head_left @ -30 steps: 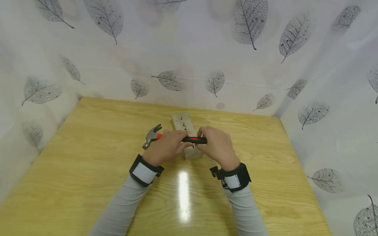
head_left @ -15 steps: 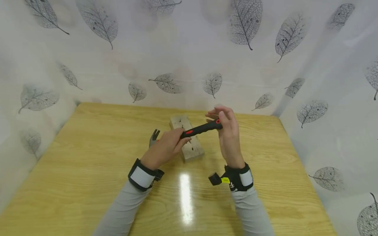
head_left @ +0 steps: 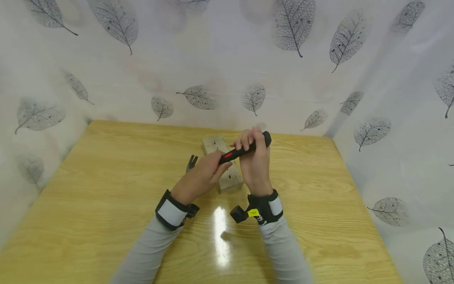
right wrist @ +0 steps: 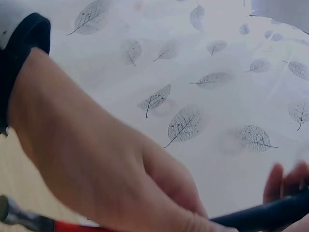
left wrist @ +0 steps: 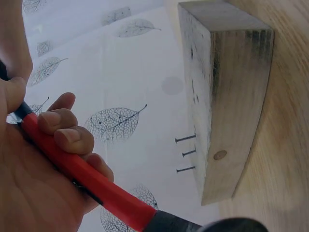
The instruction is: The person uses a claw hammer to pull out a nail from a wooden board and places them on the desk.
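A claw hammer [head_left: 232, 154] with a black-and-red handle is held slanted in both hands, close over a wooden block [head_left: 231, 180]. My left hand [head_left: 199, 174] grips it near the head, around the red part of the shaft. My right hand [head_left: 256, 167] has its fingers curled round the black handle end. Only the claw [head_left: 192, 161] shows past the left hand in the head view; the rest of the head is hidden there. In the left wrist view, several nails [left wrist: 185, 139] stick out from one face of the block [left wrist: 239, 96], which also has dark holes.
The block lies on a wood-grain table [head_left: 117, 169], near its back edge. Behind and at the sides hangs a pale curtain [head_left: 220, 59] printed with leaves. Both wrists wear black straps with small cameras.
The right hand let go of the handle end, opened beside it, then curled its fingers round it again. The handle end has risen and tilted away, while the left hand kept its grip.
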`<action>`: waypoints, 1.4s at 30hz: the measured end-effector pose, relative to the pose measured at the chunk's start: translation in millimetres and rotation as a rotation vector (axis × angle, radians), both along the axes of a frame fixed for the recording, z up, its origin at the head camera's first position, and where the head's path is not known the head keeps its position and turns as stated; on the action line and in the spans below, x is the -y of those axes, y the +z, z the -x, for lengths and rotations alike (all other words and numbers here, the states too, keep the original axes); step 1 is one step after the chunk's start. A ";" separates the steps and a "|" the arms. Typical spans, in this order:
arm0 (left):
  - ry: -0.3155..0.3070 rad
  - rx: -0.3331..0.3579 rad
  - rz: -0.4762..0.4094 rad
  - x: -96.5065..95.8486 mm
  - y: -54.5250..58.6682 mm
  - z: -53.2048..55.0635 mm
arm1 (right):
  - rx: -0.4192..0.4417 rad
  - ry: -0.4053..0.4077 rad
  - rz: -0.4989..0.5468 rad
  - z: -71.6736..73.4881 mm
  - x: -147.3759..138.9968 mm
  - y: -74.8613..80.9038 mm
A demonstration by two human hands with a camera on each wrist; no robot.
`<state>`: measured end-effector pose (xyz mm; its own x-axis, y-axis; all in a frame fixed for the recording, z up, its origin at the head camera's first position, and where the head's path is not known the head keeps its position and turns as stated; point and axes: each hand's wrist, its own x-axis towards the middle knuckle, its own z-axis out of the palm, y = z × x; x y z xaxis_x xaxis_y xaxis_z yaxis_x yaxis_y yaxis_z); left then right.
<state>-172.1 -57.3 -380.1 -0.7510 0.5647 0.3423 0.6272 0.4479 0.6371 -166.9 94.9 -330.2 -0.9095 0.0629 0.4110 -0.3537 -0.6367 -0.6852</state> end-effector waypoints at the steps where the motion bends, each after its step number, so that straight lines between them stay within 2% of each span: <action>1: -0.010 0.002 -0.008 -1.3 -0.4 0.0 | -0.005 -0.014 0.008 0.2 1.3 1.4; 5: -0.049 0.003 -0.026 -7.1 -2.3 -0.3 | -0.047 -0.062 0.049 0.3 5.5 6.2; 9: -0.060 -0.023 -0.019 -12.5 -4.6 -2.0 | -0.107 -0.082 0.084 -0.9 7.8 8.1; 12: -0.066 -0.064 -0.028 -15.8 -5.0 -5.0 | -0.151 -0.077 0.080 -3.1 7.1 9.9; 16: -0.070 -0.163 -0.057 -15.5 -2.2 -4.7 | -0.221 -0.072 0.048 -4.2 3.1 16.4; 18: -0.032 -0.223 -0.077 -11.1 0.2 -1.5 | -0.262 -0.080 0.023 -5.0 -1.3 20.8; 20: 0.054 -0.267 -0.082 -3.2 1.4 4.3 | -0.298 -0.091 0.004 -6.6 -7.1 25.6; 21: 0.104 -0.266 -0.076 1.9 0.9 7.7 | -0.313 -0.097 -0.003 -7.7 -10.4 27.7; 23: 0.189 -0.217 -0.030 12.4 -4.4 14.8 | -0.337 -0.114 -0.020 -10.0 -17.2 31.3; 25: 0.241 -0.120 0.068 20.4 -14.8 21.8 | -0.347 -0.137 -0.036 -11.9 -23.6 33.5; 28: 0.234 0.021 0.244 26.1 -34.2 30.3 | -0.341 -0.183 -0.073 -12.3 -29.9 34.8; 30: 0.215 0.064 0.321 27.1 -45.4 33.7 | -0.332 -0.209 -0.107 -11.0 -30.8 33.8; 35: 0.192 0.059 0.383 26.9 -60.7 35.4 | -0.315 -0.252 -0.195 -5.0 -26.2 28.0; 39: 0.187 0.064 0.404 25.5 -62.5 33.6 | -0.298 -0.258 -0.216 2.3 -22.9 26.8; 42: 0.190 0.074 0.412 24.8 -61.6 31.4 | -0.239 -0.230 -0.239 11.0 -20.9 29.6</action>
<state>-203.4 -82.1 -441.7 -0.8685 0.4920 0.0597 0.4687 0.7762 0.4216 -177.9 115.9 -300.6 -0.7599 0.1305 0.6367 -0.6355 -0.3550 -0.6857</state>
